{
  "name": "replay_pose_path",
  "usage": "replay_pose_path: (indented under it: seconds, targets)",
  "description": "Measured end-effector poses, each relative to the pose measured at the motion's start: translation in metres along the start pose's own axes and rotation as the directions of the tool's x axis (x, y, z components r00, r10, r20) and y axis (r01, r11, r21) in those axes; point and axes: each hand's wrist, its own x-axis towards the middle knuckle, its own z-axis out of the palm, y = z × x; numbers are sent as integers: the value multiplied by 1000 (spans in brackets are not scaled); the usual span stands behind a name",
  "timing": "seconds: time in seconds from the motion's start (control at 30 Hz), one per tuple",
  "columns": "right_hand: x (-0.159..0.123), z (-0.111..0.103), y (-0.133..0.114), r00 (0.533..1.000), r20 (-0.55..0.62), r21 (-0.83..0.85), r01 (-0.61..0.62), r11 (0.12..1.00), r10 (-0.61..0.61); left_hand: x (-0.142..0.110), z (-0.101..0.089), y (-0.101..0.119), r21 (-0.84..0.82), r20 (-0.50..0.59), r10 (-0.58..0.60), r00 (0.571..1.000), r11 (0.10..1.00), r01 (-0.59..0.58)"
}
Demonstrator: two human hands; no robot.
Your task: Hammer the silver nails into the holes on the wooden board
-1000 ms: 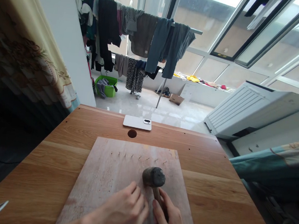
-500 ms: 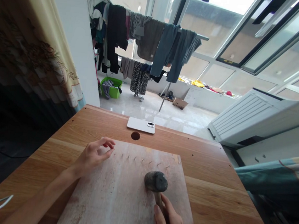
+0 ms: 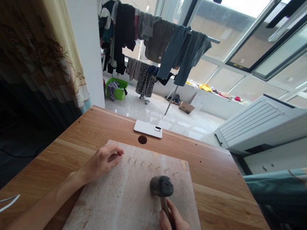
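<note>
On my feed the right hand (image 3: 177,225) curls round the mallet (image 3: 162,186) at four o'clock on the board (image 3: 130,207); at ten, the left hand (image 3: 103,162) has thumb and finger close, pinching what, I can't tell; nails (image 3: 150,165) stand at twelve.

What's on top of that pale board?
A row of small nails sticks up near the far edge of the board. The left hand is at the row's left end; the right hand holds a mallet over the board. Whatever the hands and mallet cover can't be seen.
</note>
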Motion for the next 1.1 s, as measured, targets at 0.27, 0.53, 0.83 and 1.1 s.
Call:
replay_pose_path:
  seconds: [0.27,0.53,0.83,1.1]
  targets:
    - [4,21,-22,981,192,74,-51,996,36,-1,2,2,18,-9,18,1000,1000,-18]
    - [21,35,-63,961,266,176,29,984,-76,-1,1,5,99,14,65,998,993,-66]
    - [45,52,-118,926,326,188,134,973,-191,-1,4,5,136,-17,44,999,990,-41]
    - [54,60,-126,933,319,155,124,980,-169,-1,4,8,151,-26,66,997,987,-61]
